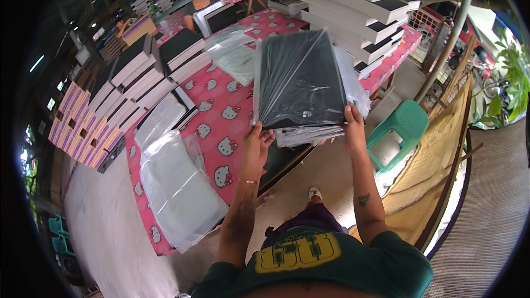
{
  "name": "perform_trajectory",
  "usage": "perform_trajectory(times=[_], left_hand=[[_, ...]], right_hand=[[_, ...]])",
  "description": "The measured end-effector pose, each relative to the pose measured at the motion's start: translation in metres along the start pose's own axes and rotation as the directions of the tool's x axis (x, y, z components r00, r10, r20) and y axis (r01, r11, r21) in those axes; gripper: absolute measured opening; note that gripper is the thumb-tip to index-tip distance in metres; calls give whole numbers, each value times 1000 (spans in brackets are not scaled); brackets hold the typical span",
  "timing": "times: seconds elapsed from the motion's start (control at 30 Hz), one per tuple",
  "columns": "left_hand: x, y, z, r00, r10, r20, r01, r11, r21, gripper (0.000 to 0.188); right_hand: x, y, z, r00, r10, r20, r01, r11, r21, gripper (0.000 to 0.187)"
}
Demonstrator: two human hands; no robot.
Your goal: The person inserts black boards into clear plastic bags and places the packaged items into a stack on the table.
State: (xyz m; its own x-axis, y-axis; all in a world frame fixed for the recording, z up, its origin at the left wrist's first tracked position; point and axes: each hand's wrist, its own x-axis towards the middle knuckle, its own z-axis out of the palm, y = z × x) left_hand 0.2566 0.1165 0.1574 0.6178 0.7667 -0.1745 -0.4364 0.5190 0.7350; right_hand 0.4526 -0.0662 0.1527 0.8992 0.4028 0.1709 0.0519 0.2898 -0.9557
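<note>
A flat black book in a clear plastic bag is held up in front of me, tilted over the table. My left hand grips its near left corner, with the thumb on top of the plastic. At the near right corner my right hand pinches the bag's edge. The plastic is wrinkled and pulled into creases on the left side. Below the book's near edge shows a pile of clear plastic bags. Another pile of clear bags lies on the table to the left of my left hand.
Tall stacks of thick black-covered books stand at the table's far right, more book stacks at its left. A pink patterned cloth covers the table. A green plastic stool is at right. A person sits across the table.
</note>
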Motion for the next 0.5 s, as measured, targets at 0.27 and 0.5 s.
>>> perform_trajectory(times=[0.27, 0.5], left_hand=[[71, -34, -3, 998, 40, 50, -53, 955, 292, 7], [67, -36, 5, 997, 67, 29, -71, 813, 578, 21]], right_hand=[[34, 23, -60, 867, -381, 321, 464, 383, -799, 59], [26, 56, -75, 876, -472, 98, 380, 549, -745, 58]])
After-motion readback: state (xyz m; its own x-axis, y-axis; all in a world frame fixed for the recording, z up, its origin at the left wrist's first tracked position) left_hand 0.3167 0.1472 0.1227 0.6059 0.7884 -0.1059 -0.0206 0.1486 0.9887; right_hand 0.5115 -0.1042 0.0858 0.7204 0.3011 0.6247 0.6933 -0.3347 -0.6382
